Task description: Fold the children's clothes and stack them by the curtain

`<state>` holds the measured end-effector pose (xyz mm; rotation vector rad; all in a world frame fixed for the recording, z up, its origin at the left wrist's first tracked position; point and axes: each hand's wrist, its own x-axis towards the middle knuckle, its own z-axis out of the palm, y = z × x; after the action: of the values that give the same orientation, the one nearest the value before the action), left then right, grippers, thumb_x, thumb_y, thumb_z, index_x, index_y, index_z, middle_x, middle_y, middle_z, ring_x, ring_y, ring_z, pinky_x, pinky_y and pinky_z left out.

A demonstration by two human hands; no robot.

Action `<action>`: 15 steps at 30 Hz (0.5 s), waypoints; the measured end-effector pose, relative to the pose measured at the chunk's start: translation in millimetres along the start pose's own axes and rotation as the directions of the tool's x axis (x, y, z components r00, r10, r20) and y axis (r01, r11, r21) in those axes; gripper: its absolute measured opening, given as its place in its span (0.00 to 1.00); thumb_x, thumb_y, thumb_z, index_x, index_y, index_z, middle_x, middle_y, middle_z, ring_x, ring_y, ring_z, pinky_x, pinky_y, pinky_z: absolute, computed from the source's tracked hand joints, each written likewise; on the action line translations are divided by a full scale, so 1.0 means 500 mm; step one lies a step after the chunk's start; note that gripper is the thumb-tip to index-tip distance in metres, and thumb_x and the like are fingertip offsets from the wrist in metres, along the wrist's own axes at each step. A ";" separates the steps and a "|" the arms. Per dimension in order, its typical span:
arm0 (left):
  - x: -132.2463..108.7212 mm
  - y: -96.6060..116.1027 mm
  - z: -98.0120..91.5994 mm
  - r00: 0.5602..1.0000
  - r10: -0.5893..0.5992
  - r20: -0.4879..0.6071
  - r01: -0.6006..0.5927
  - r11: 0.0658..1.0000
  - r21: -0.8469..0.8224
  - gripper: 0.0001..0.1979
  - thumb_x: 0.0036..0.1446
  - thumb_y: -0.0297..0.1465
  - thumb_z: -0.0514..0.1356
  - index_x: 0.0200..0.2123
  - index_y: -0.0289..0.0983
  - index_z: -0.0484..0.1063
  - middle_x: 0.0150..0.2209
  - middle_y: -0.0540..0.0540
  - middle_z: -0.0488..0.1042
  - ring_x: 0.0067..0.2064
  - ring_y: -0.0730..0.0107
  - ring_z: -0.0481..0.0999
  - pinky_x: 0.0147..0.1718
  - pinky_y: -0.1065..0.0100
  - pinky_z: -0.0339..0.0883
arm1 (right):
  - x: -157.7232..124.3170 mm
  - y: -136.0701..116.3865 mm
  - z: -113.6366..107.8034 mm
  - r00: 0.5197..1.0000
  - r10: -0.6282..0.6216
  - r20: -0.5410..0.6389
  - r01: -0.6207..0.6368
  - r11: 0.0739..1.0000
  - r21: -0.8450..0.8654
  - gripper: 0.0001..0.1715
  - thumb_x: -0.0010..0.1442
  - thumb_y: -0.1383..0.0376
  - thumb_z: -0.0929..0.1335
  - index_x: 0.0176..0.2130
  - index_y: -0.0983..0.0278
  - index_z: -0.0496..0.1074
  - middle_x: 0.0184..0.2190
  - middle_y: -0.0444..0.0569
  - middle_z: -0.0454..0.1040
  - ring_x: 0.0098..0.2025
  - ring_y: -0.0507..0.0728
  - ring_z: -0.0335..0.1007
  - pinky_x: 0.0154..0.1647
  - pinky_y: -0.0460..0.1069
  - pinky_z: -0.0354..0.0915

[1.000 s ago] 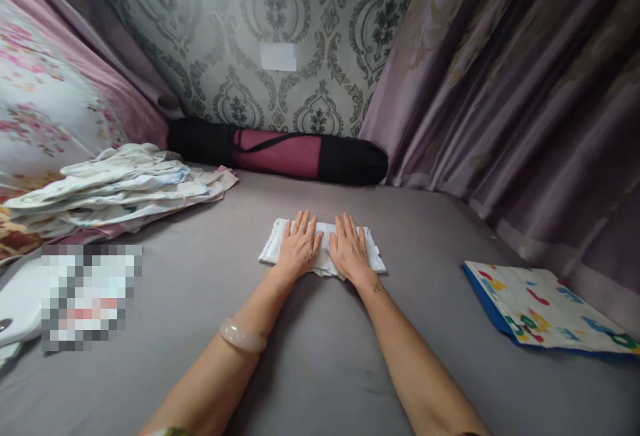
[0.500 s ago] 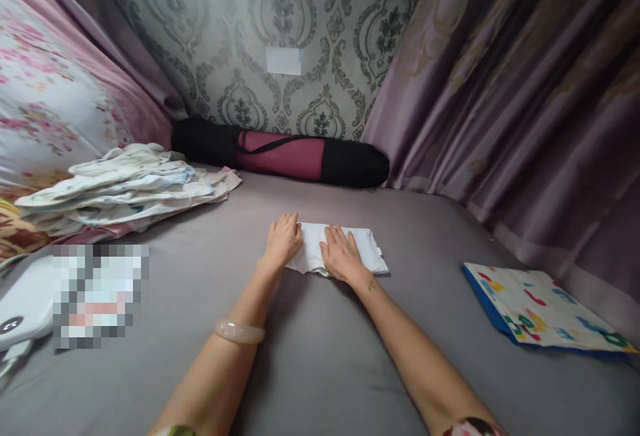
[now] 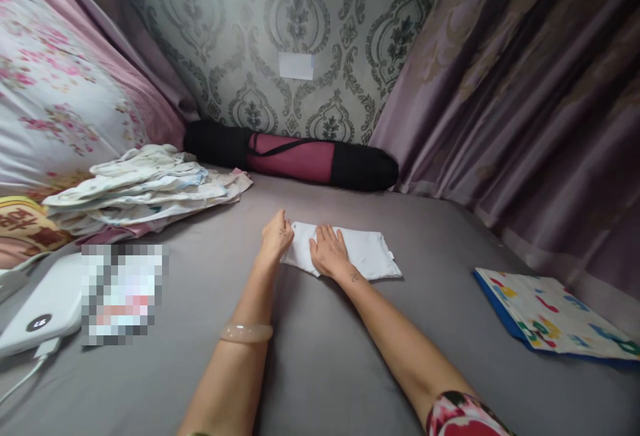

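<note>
A white cloth [image 3: 367, 253], folded into a flat oblong with a small tag on its right edge, lies on the grey bed sheet. My right hand [image 3: 329, 253] rests palm down on it, left of the middle, with fingers stretched out. At the cloth's left end, my left hand [image 3: 277, 235] is closed with its fingers curled in. It seems to grip that edge, though the fingertips are mostly hidden. A pale bangle [image 3: 246, 334] circles my left forearm.
A heap of light printed cloths [image 3: 150, 186] lies at the left beside a floral pillow [image 3: 55, 83]. Nearer are a white power bank [image 3: 45, 306] with a cable and a blurred-out item [image 3: 123, 296]. A black-and-maroon bag [image 3: 295, 156] lines the wall; a patterned folded item [image 3: 555, 313] lies right.
My left hand has curled closed and slid left along the cloth's end. My right hand has shifted left over the cloth, and the cloth's lower edge now looks straighter. The view has turned slightly left.
</note>
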<state>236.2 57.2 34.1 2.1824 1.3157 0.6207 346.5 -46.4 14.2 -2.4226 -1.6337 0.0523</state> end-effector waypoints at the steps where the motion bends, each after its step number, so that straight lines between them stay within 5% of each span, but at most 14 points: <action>1: 0.000 -0.002 -0.001 1.000 -0.010 -0.001 0.010 1.000 -0.008 0.23 0.65 0.28 0.46 0.61 0.31 0.61 0.58 0.34 0.69 0.59 0.59 0.69 0.57 0.61 0.62 | 0.004 -0.008 0.004 1.000 0.009 0.001 -0.009 1.000 0.000 0.34 0.68 0.59 0.53 0.65 0.78 0.55 0.66 0.62 0.54 0.69 0.64 0.43 0.67 0.59 0.36; 15: 0.009 -0.021 -0.001 0.996 -0.081 -0.032 0.077 0.992 -0.099 0.24 0.64 0.28 0.44 0.61 0.27 0.61 0.57 0.32 0.70 0.60 0.57 0.68 0.56 0.62 0.63 | 0.032 -0.119 0.032 0.995 -0.100 0.015 0.099 0.995 0.029 0.35 0.67 0.60 0.55 0.67 0.76 0.50 0.69 0.62 0.46 0.71 0.62 0.36 0.68 0.59 0.36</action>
<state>230.7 65.6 28.4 2.0392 1.3540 0.6814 295.9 -8.0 11.7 -2.3221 -1.7461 0.0792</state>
